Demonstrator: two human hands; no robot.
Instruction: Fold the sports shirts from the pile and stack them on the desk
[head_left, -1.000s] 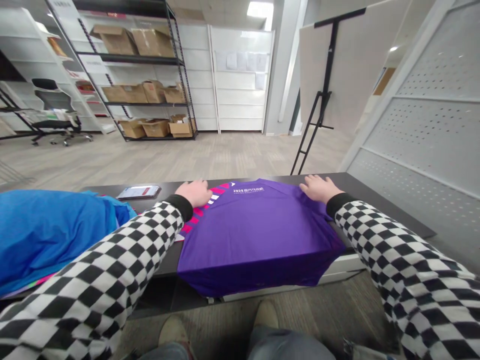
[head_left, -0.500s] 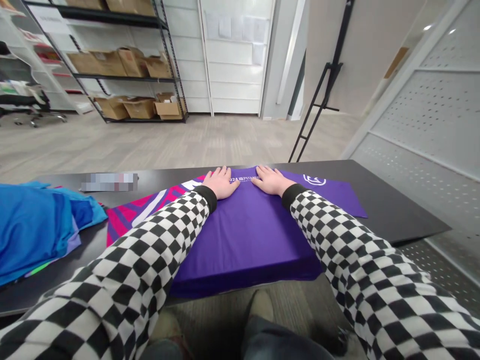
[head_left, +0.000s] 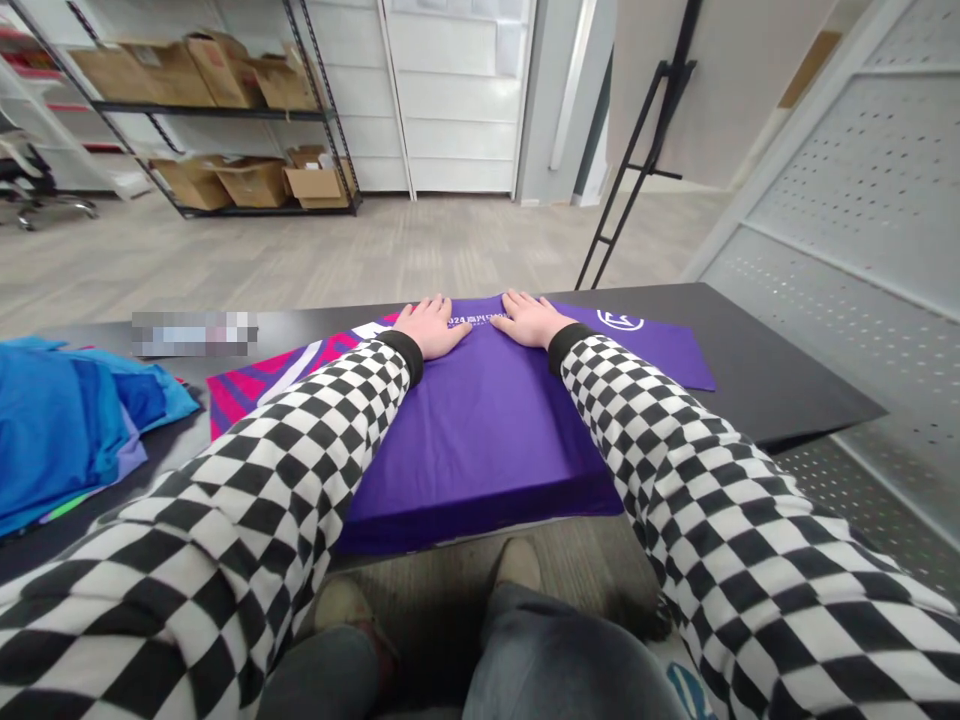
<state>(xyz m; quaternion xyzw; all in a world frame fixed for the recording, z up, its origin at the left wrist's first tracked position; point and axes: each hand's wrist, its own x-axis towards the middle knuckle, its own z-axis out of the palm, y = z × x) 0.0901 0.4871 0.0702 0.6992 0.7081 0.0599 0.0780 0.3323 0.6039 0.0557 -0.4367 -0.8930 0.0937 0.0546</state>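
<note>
A purple T-shirt point(head_left: 480, 430) lies spread on the dark table, its lower end hanging over the near edge. White print runs across its far part, and a round white logo sits on the right sleeve. The left sleeve is patterned in pink, purple and white. My left hand point(head_left: 430, 326) rests flat on the shirt's far left part, fingers stretched out. On the far right part, my right hand point(head_left: 529, 318) also lies flat with its fingers extended. Between the two hands the white lettering shows, partly covered by them.
Blue garments point(head_left: 67, 430) lie heaped on the left of the black table point(head_left: 787, 370). Behind them is a blurred-out flat item point(head_left: 195, 334). Beyond the table stand a shelf with cardboard boxes point(head_left: 251, 183) and a black easel-like stand point(head_left: 637, 170). A perforated white panel point(head_left: 847, 250) rises at right.
The view has tilted down a little, so the table and shirt appear higher in the picture. Both hands stay flat on nearly the same places of the shirt.
</note>
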